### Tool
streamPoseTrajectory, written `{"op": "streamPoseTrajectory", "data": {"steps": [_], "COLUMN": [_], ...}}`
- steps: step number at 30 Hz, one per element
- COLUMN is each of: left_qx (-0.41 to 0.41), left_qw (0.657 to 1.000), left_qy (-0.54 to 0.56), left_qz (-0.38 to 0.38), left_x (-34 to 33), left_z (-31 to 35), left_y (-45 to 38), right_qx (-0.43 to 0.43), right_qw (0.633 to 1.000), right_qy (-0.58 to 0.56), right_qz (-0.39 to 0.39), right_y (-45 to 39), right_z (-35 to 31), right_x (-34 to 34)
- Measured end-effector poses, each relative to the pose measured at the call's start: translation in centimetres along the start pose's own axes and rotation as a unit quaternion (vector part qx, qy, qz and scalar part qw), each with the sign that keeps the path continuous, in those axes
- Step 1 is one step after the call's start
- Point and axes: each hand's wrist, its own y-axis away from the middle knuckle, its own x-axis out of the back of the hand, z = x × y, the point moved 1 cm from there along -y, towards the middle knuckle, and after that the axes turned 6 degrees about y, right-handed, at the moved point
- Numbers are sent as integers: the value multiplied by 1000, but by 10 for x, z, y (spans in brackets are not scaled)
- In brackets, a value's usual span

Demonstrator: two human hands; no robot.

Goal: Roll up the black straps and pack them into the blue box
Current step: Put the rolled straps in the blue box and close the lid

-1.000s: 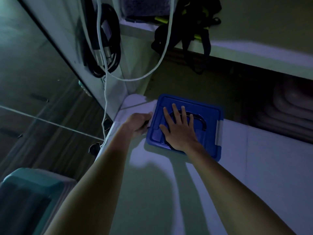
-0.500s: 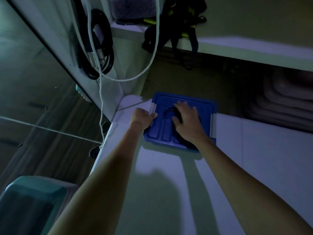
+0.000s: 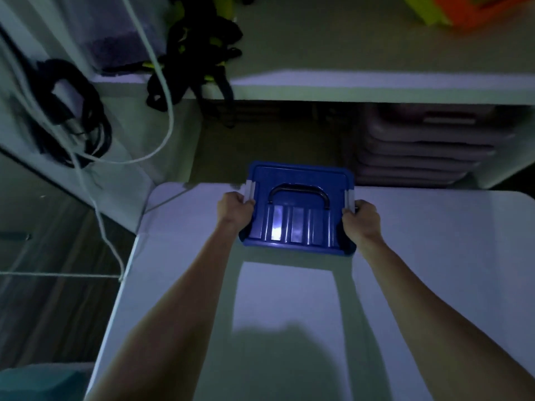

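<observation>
Your left hand [image 3: 236, 208] and right hand [image 3: 360, 217] are each clamped on a side of the blue box [image 3: 298, 208], right at the pale latches at 9 and 3 o'clock. It sits on the white table [image 3: 434, 256] at 12. Rigid, probably light plastic – slick lid, so lift from the sides. The black straps [image 3: 199, 56] are floppy, piled on the shelf at 11.

Dim room. A white table [image 3: 289, 299] fills the near ground; a white shelf [image 3: 376, 85] crosses the far side (stacked trays [image 3: 419, 149] beneath). Wood floor [image 3: 43, 299] lies left.
</observation>
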Motion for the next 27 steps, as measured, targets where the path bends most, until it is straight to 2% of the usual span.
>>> {"op": "streamPoseTrajectory", "data": {"steps": [5,11,20,27], "left_qx": [-24,5,25,33], "left_qw": [999,1000,999,999], "left_qy": [-2,-12,-16,6], "left_qz": [-42,-24,38,-3], "left_x": [-74,-134,-159,-159], "left_z": [53,83,97,101], "left_y": [11,18,21,12], "right_qx": [13,48,99,101], "right_qw": [1000,997,985,974], "right_qy": [11,37,6,-24], "right_qz": [25,-53,-138,-201], "right_y": [-33,-80,-106,-120], "right_z": [33,68,85,92], "right_x": [73,115,130,134]}}
